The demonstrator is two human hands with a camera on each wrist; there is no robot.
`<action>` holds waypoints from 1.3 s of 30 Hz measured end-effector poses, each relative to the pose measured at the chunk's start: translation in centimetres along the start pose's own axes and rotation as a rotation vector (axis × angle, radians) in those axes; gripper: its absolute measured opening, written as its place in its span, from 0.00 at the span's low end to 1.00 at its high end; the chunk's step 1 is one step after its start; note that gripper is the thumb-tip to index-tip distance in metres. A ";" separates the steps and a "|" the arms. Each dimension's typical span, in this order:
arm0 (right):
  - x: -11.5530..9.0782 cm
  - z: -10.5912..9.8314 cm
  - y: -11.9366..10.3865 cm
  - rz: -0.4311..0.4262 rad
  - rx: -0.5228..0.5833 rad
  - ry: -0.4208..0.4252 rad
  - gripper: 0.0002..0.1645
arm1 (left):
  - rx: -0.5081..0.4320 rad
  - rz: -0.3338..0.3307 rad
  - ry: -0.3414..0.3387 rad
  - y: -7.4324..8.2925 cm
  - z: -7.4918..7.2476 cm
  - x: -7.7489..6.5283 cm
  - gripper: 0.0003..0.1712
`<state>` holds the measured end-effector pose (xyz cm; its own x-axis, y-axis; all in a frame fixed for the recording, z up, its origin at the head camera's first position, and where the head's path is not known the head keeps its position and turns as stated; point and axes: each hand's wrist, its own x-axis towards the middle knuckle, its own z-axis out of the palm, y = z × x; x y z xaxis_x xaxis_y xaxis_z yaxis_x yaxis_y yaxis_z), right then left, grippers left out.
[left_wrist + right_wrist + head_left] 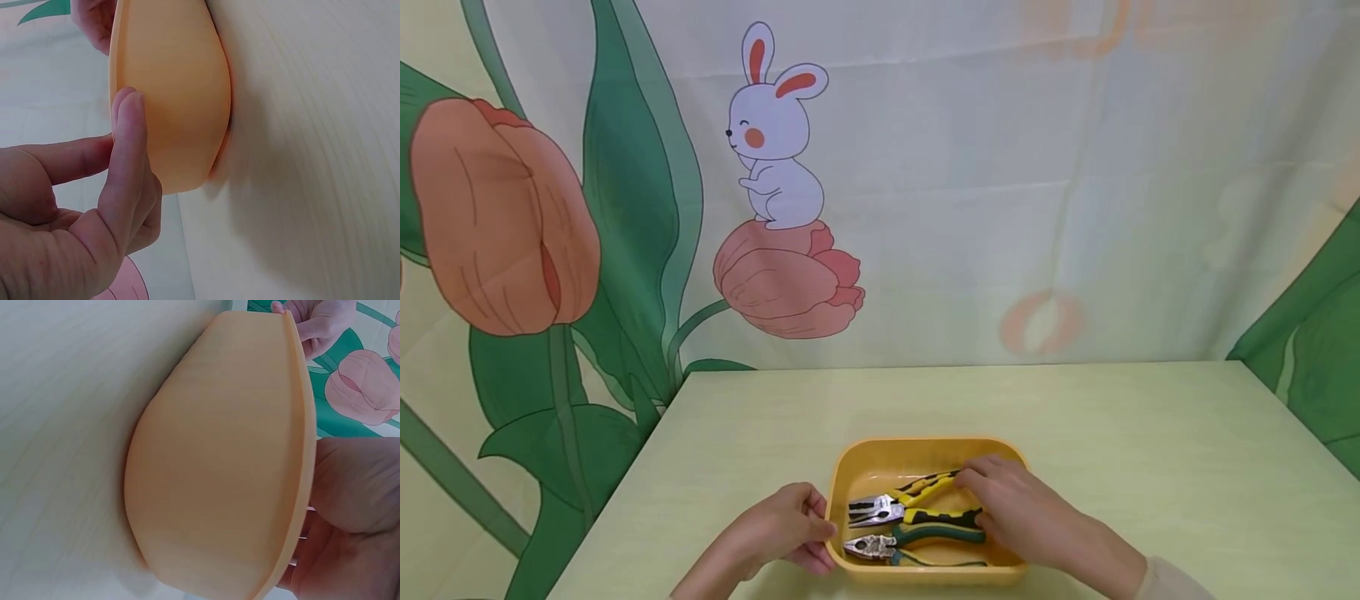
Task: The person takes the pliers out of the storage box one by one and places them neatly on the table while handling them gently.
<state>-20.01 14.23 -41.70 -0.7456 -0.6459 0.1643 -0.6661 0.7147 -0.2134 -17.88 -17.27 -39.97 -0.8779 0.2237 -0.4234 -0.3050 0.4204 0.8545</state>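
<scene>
A yellow plastic bin [917, 575] stands on the table. Inside it lie pliers with yellow-and-black handles [928, 492], their metal nose pointing left. Closer to the front of the bin are combination pliers with dark green handles [940, 532], also pointing left. My left hand [782, 529] pinches the bin's left rim, thumb on the inner side and fingers along the outer wall [181, 94]. Over the bin's right wall reaches my right hand [1022, 512], its fingers and thumb at the handle ends of the yellow-and-black pliers. In the right wrist view the bin wall [219, 456] hides those fingertips.
The pale wood-grain table [1150, 450] extends to both sides of the bin and behind it. At its back edge hangs a cloth [940, 208] printed with tulips, leaves and a white rabbit [778, 142].
</scene>
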 end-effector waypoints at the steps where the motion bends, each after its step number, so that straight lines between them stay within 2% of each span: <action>1: 0.1 0.1 0.0 -0.003 0.000 0.001 0.25 | 0.001 -0.003 0.001 0.0 0.0 0.0 0.10; 9: 0.7 0.6 0.2 -0.051 0.017 0.003 0.27 | 0.006 -0.013 0.000 0.1 0.0 0.2 0.10; 21: 1.8 0.3 0.0 0.016 0.046 -0.114 0.30 | 0.007 -0.031 0.008 -0.2 -0.1 0.3 0.10; 32: 2.0 0.6 0.2 0.009 0.082 -0.127 0.31 | 0.012 -0.039 0.017 -0.2 -0.2 0.3 0.10; 39: 2.2 0.7 0.4 -0.017 0.089 -0.134 0.30 | -0.005 -0.006 -0.004 -0.2 -0.2 0.1 0.10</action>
<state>-21.91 12.88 -42.11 -0.7209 -0.6919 0.0396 -0.6695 0.6806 -0.2975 -17.98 -17.52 -40.17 -0.8746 0.2249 -0.4296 -0.3118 0.4175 0.8535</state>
